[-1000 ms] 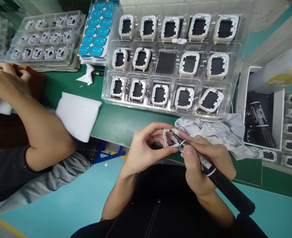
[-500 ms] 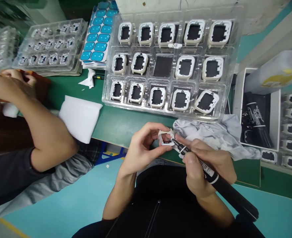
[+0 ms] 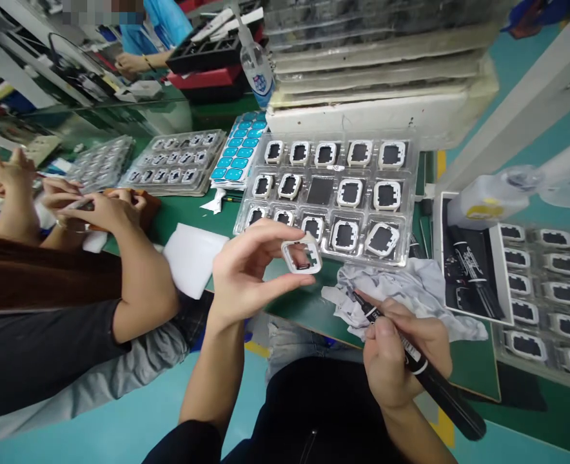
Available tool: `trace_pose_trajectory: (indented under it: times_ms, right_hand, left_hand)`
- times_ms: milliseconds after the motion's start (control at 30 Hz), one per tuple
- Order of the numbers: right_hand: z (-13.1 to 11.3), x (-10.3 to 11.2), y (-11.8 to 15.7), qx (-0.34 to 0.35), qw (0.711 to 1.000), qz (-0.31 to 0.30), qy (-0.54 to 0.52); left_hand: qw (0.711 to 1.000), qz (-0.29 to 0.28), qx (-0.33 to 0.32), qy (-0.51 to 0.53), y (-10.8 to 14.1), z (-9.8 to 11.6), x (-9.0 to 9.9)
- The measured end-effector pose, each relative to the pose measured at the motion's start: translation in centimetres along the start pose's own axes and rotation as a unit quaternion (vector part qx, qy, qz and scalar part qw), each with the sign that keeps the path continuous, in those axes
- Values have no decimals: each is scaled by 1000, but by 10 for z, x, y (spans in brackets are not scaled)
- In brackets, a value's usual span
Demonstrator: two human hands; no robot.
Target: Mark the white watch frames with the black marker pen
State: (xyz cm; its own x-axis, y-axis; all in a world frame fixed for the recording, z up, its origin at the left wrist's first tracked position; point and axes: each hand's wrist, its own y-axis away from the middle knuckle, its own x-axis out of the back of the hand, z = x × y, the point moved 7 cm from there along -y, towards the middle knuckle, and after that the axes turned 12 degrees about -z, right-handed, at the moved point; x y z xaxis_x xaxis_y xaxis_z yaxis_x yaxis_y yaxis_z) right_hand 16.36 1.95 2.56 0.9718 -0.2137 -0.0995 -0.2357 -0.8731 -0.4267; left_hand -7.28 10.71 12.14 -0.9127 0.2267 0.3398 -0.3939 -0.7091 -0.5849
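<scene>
Between thumb and fingers, my left hand (image 3: 251, 274) holds a white watch-case frame (image 3: 302, 256) raised in front of the tray's near edge. My right hand (image 3: 405, 351) grips a black marker pen (image 3: 413, 354), its tip pointing up and left, apart from the frame. Below that tip and behind it lies a crumpled light grey cloth (image 3: 386, 290). The clear plastic tray (image 3: 326, 254) behind my left hand carries several similar white frames, and one pocket in its middle row shows only a dark pad (image 3: 320, 191). My left fingers hide part of the tray's front row.
A white box (image 3: 507, 309) with black packets stands at right, beside a bottle (image 3: 488, 200) and another frame tray (image 3: 550, 367). Left are blue sticker sheets (image 3: 236, 154), a white foam sheet (image 3: 195, 258) and a co-worker's arm (image 3: 144, 264). Behind stand stacked trays (image 3: 382, 84) and a pump bottle (image 3: 256, 71).
The marker tip was at the frame and is now apart from it. My left hand has lifted the frame away to the left and turned it. The head view has tilted up.
</scene>
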Motion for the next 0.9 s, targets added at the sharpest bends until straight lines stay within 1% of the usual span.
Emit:
trace_pose_trajectory:
  times_ms: [67,167,300,533,700,767,833,900]
  right_hand:
    - [0,3,1,10,1000,21,-2]
    - [4,7,2,3,999,50,-5]
    - [3,5,0,2,999,38,-13]
    - [1,5,-4,25,999,39,-12]
    - [4,5,-3,5,999,45,-15]
    - [3,5,-3,2,999,47,-15]
    - [2,4,-2,2,999,49,-13]
    - [2,4,-1,-4,999,49,-14]
  left_hand:
    - [1000,-4,-27,9,-10,3,-1]
    - [999,2,-44,31,-15,4,-7]
    - [996,-1,-53,68,-14,1,-15]
    - [992,-8,-61,112,-7,-5,-14]
    - [994,-2,-26,110,1,-13,-15]
    - [995,5,-9,102,2,-15,-12]
    - [997,14,19,79,-3,-19,-5]
    - [998,22,53,37,-16,-29,7]
